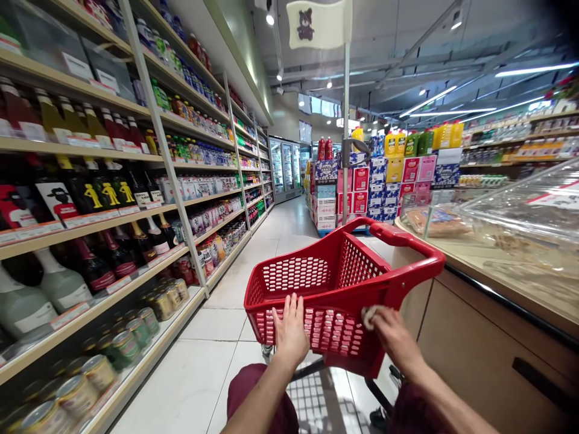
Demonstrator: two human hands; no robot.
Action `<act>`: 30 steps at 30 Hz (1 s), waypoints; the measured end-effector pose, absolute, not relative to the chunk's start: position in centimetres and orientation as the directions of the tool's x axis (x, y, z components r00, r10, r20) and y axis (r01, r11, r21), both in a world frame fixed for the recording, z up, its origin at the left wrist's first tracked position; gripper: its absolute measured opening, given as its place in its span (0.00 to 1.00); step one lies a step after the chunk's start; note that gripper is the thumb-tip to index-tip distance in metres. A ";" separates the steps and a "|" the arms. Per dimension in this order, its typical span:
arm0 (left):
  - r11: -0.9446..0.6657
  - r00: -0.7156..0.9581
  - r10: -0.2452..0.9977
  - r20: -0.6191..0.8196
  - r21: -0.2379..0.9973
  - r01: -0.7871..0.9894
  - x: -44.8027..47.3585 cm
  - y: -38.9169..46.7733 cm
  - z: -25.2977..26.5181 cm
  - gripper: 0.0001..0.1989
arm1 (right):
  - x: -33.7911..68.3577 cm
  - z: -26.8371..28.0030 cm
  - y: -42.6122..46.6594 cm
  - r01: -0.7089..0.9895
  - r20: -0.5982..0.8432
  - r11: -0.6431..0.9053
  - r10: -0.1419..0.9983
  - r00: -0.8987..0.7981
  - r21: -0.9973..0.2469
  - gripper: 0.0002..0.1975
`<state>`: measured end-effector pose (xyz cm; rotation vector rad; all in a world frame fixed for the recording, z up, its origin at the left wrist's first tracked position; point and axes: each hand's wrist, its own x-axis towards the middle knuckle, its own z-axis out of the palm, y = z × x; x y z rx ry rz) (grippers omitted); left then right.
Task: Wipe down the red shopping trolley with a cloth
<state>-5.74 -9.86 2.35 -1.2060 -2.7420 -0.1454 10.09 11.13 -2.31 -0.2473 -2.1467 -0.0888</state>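
A red plastic shopping cart stands side-on right in front of me, its perforated basket showing no goods inside. My left hand lies against the near side of the basket, fingers stretched out and reaching up to the rim. Lower on the handle end, my right hand is closed around a small pale crumpled cloth and presses it to the red side panel. Part of the cloth is hidden under the fingers. The cart's handle points to the right.
Tall drink shelves with bottles and cans line the left. Close on the right is a counter with clear covers. Stacked drink cartons stand ahead, and fridges are farther back. A pole carries a bear flag.
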 end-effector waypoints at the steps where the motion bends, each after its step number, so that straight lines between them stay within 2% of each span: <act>1: 0.670 -0.665 0.726 0.175 0.037 0.741 -5.8 -9.9 2.3 0.40 | 9.9 -2.8 10.6 0.163 0.806 0.986 0.114 -0.580 -0.022 0.10; 2: 0.667 -0.663 0.727 0.182 0.044 0.744 -5.8 -9.9 2.2 0.40 | 9.5 -3.0 10.2 0.137 0.805 0.990 0.105 -0.583 -0.030 0.10; 7: 0.659 -0.659 0.719 0.218 0.085 0.747 -5.9 -10.0 1.9 0.39 | 6.3 -0.3 8.9 0.171 0.909 0.979 0.171 -0.379 -0.113 0.10; 13: 0.631 -0.644 0.732 0.222 0.134 0.764 -6.1 -10.5 2.0 0.39 | 5.2 -1.4 6.6 0.086 0.791 0.994 0.100 -0.604 -0.060 0.11; 19: 0.620 -0.642 0.726 0.248 0.169 0.766 -6.2 -10.8 2.2 0.37 | 3.6 0.5 5.5 0.082 0.890 0.995 0.082 -0.449 -0.050 0.11; 23: 0.598 -0.625 0.737 0.257 0.184 0.780 -6.5 -11.1 2.5 0.36 | 3.1 -0.5 4.1 0.027 0.826 0.999 -0.004 -0.564 0.024 0.11; 25: 0.578 -0.609 0.747 0.265 0.194 0.793 -6.8 -11.3 2.7 0.35 | 2.8 -0.4 3.3 -0.012 0.799 1.000 -0.022 -0.601 0.019 0.10; 30: 0.634 -0.679 0.683 0.271 0.241 0.734 -7.8 -12.1 2.9 0.32 | 1.0 1.4 2.1 -0.014 0.852 0.999 0.023 -0.524 -0.035 0.11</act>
